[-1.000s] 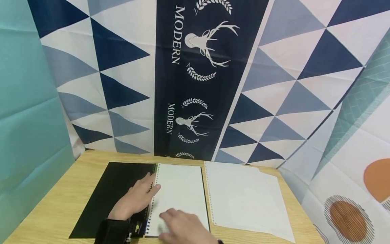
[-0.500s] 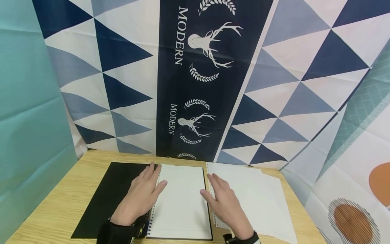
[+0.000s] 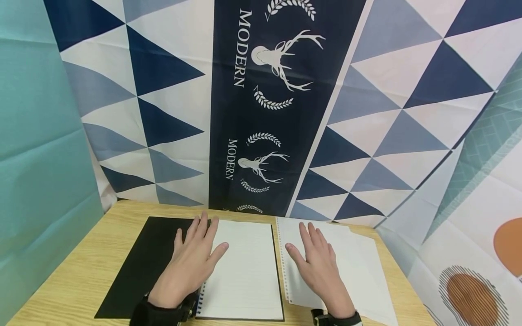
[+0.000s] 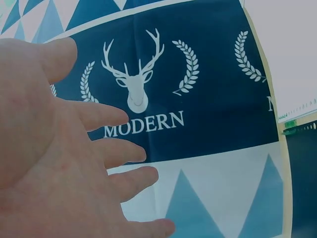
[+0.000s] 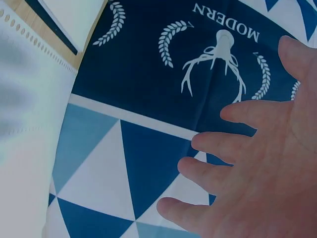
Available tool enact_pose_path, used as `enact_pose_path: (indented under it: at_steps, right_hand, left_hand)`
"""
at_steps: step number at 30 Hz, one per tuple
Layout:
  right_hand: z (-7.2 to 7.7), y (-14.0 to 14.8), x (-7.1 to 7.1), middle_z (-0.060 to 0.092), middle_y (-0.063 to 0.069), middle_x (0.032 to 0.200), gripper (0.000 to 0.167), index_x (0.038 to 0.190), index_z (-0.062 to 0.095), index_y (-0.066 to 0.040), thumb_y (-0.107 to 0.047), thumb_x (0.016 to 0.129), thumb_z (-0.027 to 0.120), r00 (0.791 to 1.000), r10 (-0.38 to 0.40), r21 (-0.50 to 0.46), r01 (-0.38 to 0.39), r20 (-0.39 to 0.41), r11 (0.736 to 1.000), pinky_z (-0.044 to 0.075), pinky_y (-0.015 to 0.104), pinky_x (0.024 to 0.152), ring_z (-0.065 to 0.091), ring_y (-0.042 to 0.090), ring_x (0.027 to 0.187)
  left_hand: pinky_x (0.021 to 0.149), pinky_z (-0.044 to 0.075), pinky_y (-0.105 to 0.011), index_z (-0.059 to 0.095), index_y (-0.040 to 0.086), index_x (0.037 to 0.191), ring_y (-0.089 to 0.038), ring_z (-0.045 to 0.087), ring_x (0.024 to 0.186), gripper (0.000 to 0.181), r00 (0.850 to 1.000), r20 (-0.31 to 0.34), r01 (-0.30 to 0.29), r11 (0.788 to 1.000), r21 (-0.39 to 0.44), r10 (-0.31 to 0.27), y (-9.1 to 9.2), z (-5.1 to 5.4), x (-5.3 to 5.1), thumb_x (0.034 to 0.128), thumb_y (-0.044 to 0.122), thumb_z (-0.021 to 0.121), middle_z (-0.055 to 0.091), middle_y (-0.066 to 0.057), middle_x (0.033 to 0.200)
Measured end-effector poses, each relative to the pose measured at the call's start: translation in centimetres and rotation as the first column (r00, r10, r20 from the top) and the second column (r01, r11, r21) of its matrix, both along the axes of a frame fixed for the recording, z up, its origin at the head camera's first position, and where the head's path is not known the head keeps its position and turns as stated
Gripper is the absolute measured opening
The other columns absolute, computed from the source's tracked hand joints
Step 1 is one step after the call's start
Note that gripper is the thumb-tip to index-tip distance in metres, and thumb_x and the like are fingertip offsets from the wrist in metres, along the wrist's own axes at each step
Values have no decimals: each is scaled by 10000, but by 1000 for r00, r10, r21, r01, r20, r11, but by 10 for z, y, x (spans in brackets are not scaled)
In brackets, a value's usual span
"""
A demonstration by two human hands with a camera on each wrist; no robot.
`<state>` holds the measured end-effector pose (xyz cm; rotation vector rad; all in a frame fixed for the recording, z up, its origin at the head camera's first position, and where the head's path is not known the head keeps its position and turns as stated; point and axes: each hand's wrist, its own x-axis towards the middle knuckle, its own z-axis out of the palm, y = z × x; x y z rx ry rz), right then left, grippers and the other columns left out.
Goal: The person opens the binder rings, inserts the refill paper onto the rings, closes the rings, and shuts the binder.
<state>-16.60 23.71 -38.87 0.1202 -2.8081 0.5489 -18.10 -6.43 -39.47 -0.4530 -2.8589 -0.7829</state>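
A spiral notebook (image 3: 244, 271) lies spread on the table, its lined white page up and its black cover (image 3: 134, 267) folded out to the left. My left hand (image 3: 189, 260) is over the spiral and the cover's right part, fingers spread and straight, holding nothing; the left wrist view shows its bare palm (image 4: 44, 148). To the right, loose white sheets (image 3: 355, 271) with punched holes along their left edge lie in an uneven stack. Above their left part is my right hand (image 3: 318, 267), fingers straight; its palm (image 5: 262, 163) shows nothing held.
The wooden table (image 3: 61, 276) ends at the back against a patterned cloth (image 3: 171, 113) with triangles and a dark deer-head band. A teal cloth (image 3: 45, 158) hangs at the left, and a white cloth (image 3: 461, 217) with brown circles at the right.
My right hand has moved from the lower notebook page to the right, over the loose sheets. The left hand has spread its fingers and shifted slightly. Notebook and sheets lie as before.
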Motion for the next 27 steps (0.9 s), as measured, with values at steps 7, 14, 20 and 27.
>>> enact_pose_path:
  at_steps: [7, 14, 20, 27]
  right_hand:
    - [1, 6, 0, 317, 274, 1623, 720, 1575, 352, -51, -505, 1034, 491, 1000, -11, 4, 11, -6, 1000, 261, 743, 1124, 284, 509, 1499]
    - [5, 28, 1, 341, 331, 1583, 696, 1547, 377, 0, -473, 1048, 484, 998, -63, 13, 63, -5, 998, 313, 728, 1105, 322, 549, 1459]
    - [9, 51, 1, 326, 354, 1575, 715, 1560, 334, 12, -491, 1063, 436, 992, -122, 3, 122, 39, 993, 304, 734, 1106, 320, 551, 1449]
    - [8, 74, 3, 303, 376, 1571, 751, 1559, 311, 29, -513, 1054, 434, 966, -222, 11, 222, 130, 975, 325, 767, 1060, 329, 573, 1429]
  left_hand:
    - [1139, 45, -799, 283, 106, 1610, -423, 97, 1583, 741, 1000, -14, 10, 1000, 5, -9, 6, -2, 1, 1034, 514, 505, 100, -170, 1715]
    - [1161, 85, -779, 327, 118, 1597, -406, 117, 1585, 730, 999, -25, 43, 998, -34, -44, 20, -3, 5, 1028, 542, 496, 138, -160, 1711]
    - [1178, 130, -750, 338, 140, 1595, -360, 140, 1592, 721, 996, -27, 82, 994, -76, -84, 33, -3, 8, 1028, 564, 472, 170, -120, 1712]
    - [1185, 161, -731, 339, 160, 1596, -358, 180, 1583, 699, 986, -7, 164, 983, -86, -165, 46, -6, 12, 1032, 552, 471, 188, -113, 1709]
